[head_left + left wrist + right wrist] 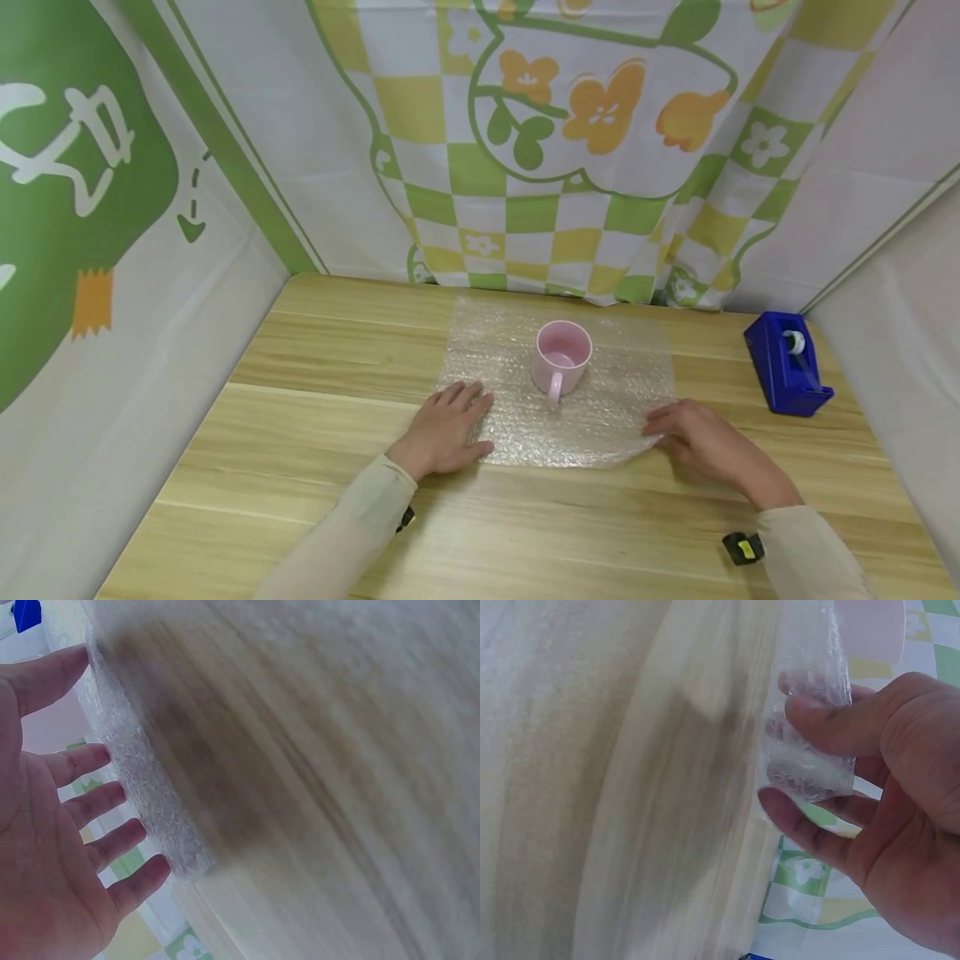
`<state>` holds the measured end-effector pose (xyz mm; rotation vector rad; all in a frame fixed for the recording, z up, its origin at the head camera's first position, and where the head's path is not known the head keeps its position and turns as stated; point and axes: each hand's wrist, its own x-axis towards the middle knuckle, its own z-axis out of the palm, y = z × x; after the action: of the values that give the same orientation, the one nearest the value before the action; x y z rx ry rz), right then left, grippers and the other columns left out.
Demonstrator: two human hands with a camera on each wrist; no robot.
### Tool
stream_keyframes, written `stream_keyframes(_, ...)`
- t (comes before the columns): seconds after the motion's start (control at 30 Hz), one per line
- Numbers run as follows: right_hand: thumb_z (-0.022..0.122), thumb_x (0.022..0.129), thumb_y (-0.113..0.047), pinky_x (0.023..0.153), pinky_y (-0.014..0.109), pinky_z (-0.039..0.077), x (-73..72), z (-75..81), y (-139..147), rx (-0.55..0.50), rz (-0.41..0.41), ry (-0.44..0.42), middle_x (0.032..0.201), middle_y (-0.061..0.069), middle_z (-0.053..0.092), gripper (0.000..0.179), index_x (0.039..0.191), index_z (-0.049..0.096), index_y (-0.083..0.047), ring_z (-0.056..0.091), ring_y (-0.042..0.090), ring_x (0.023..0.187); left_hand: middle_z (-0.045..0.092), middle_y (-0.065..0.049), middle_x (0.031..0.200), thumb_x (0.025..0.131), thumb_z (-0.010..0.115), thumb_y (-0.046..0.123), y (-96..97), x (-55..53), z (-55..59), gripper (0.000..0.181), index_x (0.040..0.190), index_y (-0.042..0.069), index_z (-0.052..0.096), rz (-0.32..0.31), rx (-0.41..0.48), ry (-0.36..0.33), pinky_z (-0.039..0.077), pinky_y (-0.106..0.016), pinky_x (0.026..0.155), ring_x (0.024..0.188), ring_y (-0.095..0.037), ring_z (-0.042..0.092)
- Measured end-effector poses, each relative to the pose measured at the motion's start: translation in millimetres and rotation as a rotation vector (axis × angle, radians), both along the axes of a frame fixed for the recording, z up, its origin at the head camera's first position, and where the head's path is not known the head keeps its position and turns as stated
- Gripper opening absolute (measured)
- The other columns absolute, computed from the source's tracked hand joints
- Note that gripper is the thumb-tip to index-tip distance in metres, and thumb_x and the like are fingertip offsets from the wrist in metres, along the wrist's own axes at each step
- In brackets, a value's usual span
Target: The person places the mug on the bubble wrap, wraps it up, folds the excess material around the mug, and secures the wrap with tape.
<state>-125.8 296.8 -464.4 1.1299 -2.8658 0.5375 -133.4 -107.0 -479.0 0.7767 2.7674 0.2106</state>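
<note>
Left of the pink mug (562,354): left hand (448,427), fingers straight and spread on the bubble wrap (517,427), probably to keep it flat. Right under the upright mug: same wrap, looks clear, shiny, kinda crinkly. Right of the mug: right hand (701,442) pinching a raised wrap edge, likely for control. Farther right of it: blue tape dispenser (783,371).

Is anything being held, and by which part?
The right hand pinches the bubble wrap at its near right corner; the left hand only touches it.
</note>
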Motion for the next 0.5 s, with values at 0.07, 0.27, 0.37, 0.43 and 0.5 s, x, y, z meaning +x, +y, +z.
stream_keyframes(0.07,0.078,0.074,0.014,0.084,0.051,0.056,-0.3,0.8,0.2,-0.012,-0.016,0.014,0.099,0.009,0.075,0.028,0.092,0.079,-0.008,0.069,0.033,0.094,0.027,-0.014,0.165,0.099,0.057,0.053,0.5,0.3,-0.4,0.074,0.158,0.013,0.035,0.002,-0.005,-0.003,0.025,-0.057,0.119,0.149,-0.039,0.026)
stream_keyframes(0.27,0.076,0.065,0.018,0.079,0.049,0.057,2.5,2.3,3.6,-0.045,-0.125,0.041,0.09,0.006,0.072,0.032,0.087,0.074,-0.004,0.067,0.032,0.087,0.028,-0.014,0.164,0.099,0.057,0.054,0.9,0.2,-0.7,0.074,0.158,0.014,0.036,0.007,-0.012,0.007,0.027,-0.058,0.118,0.148,-0.039,0.027)
stream_keyframes(0.37,0.076,0.062,0.02,0.079,0.051,0.057,3.9,0.9,6.2,-0.062,-0.133,0.083,0.093,0.012,0.072,0.037,0.092,0.073,-0.001,0.067,0.035,0.089,0.029,-0.014,0.164,0.098,0.058,0.054,1.5,0.6,-0.2,0.074,0.157,0.014,0.038,0.01,-0.011,0.011,0.028,-0.059,0.117,0.148,-0.039,0.028)
stream_keyframes(0.43,0.074,0.061,0.023,0.08,0.052,0.057,4.5,0.5,8.0,-0.065,-0.128,0.104,0.096,0.015,0.071,0.041,0.097,0.073,0.001,0.067,0.037,0.09,0.03,-0.014,0.163,0.098,0.058,0.054,2.5,1.0,0.7,0.074,0.157,0.014,0.038,0.013,-0.01,0.01,0.028,-0.06,0.117,0.147,-0.039,0.029)
stream_keyframes(0.5,0.073,0.063,0.022,0.081,0.053,0.056,5.2,1.8,9.5,-0.067,-0.125,0.109,0.1,0.017,0.07,0.044,0.102,0.072,0.001,0.066,0.038,0.093,0.03,-0.014,0.163,0.098,0.059,0.055,3.5,1.6,1.4,0.074,0.157,0.014,0.039,0.016,-0.007,0.009,0.029,-0.06,0.116,0.147,-0.04,0.03)
